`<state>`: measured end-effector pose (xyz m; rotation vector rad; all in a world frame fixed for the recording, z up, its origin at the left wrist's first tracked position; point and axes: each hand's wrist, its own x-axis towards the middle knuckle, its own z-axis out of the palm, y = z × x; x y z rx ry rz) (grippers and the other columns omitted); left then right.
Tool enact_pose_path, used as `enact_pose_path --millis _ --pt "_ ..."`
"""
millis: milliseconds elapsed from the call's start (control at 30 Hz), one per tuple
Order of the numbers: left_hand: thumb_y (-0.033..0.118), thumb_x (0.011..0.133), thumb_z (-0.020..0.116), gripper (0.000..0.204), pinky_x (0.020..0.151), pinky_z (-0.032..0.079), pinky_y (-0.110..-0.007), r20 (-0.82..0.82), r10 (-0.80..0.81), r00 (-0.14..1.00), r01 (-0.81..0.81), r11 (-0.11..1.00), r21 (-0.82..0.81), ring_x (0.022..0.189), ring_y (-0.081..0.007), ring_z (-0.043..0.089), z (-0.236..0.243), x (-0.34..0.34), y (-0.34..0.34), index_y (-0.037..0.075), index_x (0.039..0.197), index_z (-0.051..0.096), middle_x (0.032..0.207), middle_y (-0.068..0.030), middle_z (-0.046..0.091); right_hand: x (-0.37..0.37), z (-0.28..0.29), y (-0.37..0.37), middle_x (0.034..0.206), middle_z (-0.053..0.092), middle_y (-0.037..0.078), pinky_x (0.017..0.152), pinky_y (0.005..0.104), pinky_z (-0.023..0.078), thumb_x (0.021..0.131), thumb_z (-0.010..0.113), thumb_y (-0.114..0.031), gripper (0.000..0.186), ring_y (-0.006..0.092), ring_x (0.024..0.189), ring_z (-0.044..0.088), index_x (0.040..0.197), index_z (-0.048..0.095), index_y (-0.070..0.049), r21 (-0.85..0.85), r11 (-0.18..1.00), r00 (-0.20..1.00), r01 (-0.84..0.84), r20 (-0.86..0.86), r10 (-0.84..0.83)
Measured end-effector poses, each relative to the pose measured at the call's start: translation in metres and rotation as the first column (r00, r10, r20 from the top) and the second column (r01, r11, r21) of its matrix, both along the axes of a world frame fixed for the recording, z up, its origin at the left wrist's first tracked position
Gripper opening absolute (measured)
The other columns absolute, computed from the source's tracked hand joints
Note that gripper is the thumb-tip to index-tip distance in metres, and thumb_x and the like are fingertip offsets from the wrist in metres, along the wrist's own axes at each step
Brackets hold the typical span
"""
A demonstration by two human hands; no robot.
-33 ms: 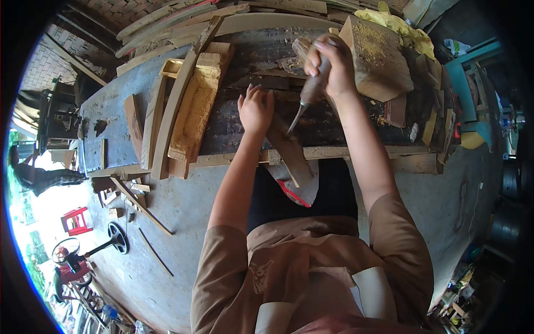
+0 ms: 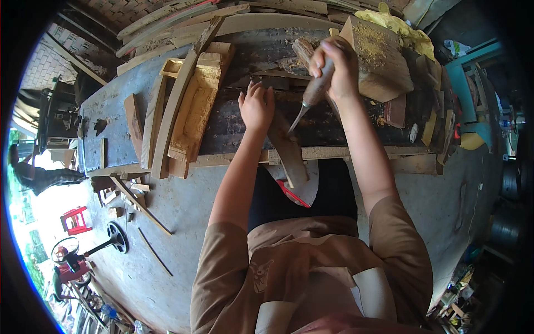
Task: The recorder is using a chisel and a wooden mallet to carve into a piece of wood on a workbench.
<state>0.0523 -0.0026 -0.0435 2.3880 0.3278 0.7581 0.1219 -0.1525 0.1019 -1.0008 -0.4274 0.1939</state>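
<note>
In my right hand [image 2: 340, 67] is a chisel [image 2: 318, 89], its wooden handle in my closed fingers. Its narrow metal blade slants down and left, the tip at the face of a flat wooden piece [image 2: 290, 158]. That piece lies tilted across the bench's near edge, its lower end jutting out over my lap. My left hand [image 2: 257, 107] is palm down by the piece's far end, fingers apart and slightly bent. Whether its palm presses on the wood is hidden.
The dark, worn workbench [image 2: 245, 44] spans the view. Left of my hands stand a yellowish wooden trough [image 2: 194, 106] and long boards [image 2: 178, 100]. A big wood block [image 2: 384, 61] with sawdust sits at right. A red stool [image 2: 76, 220] is on the floor at left.
My right hand and the chisel have shifted slightly to the right. The wooden piece's near end has swung a little left. My left hand stays almost in place.
</note>
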Motion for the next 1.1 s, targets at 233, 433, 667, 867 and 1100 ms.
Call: enact_pose_path --millis 233,433,667,867,1100 --pt "0.025 0.086 0.049 0.027 0.096 0.026 -0.053 0.047 0.088 0.995 -0.081 0.987 -0.14 0.116 -0.0373 0.04 0.033 0.002 -0.002 0.001 0.091 0.058 0.113 -0.0181 0.053 -0.038 -0.011 -0.043 0.068 0.05 0.01 0.055 0.033 0.043 0.087 0.039 -0.04 0.036 0.0198 0.058 0.05 0.096 0.045 -0.006 0.176 0.855 0.867 0.489 0.014 -0.499" --pt "0.048 0.071 0.063 0.064 0.101 0.02 -0.054 -0.354 -0.219 0.909 0.238 0.971 0.01 0.127 -0.0344 0.027 0.049 -0.094 -0.037 0.004 0.116 0.049 0.127 -0.019 0.041 -0.061 -0.016 -0.07 0.073 0.049 0.012 0.067 0.0362 0.041 0.085 0.047 -0.046 0.043 0.0236 0.068 0.05 0.1 0.045 -0.006 0.174 0.836 0.839 0.521 0.078 -0.539" --pt "0.051 0.069 0.063 0.075 0.1 0.023 -0.051 -0.427 -0.161 0.89 0.234 0.965 0.122 0.127 -0.0253 0.031 0.032 -0.099 -0.051 0.008 0.126 0.039 0.127 -0.0089 0.046 -0.066 -0.025 -0.087 0.07 0.053 0.012 0.067 0.0372 0.045 0.08 0.058 -0.042 0.04 0.0246 0.064 0.055 0.09 0.042 -0.007 0.193 0.98 0.946 -0.044 0.324 -0.022" --pt "0.051 0.07 0.063 0.075 0.099 0.026 -0.047 -0.371 -0.095 0.924 0.152 0.98 0.127 0.124 -0.0266 0.035 0.027 -0.099 -0.059 0.005 0.124 0.04 0.124 -0.0109 0.048 -0.067 -0.017 -0.088 0.059 0.048 0.01 0.052 0.0325 0.043 0.085 0.051 -0.025 0.021 0.0193 0.053 0.049 0.083 0.04 -0.006 0.199 0.93 0.922 0.311 0.176 -0.346" --pt "0.053 0.072 0.059 0.076 0.096 0.028 -0.05 -0.462 -0.057 0.885 0.121 0.987 0.109 0.125 -0.0281 0.032 0.027 -0.095 -0.063 0.002 0.125 0.039 0.127 -0.0108 0.045 -0.066 -0.006 -0.076 0.057 0.046 0.008 0.05 0.0315 0.04 0.084 0.05 -0.015 0.015 0.0166 0.046 0.043 0.083 0.04 -0.005 0.272 0.942 0.903 0.197 0.324 -0.282"
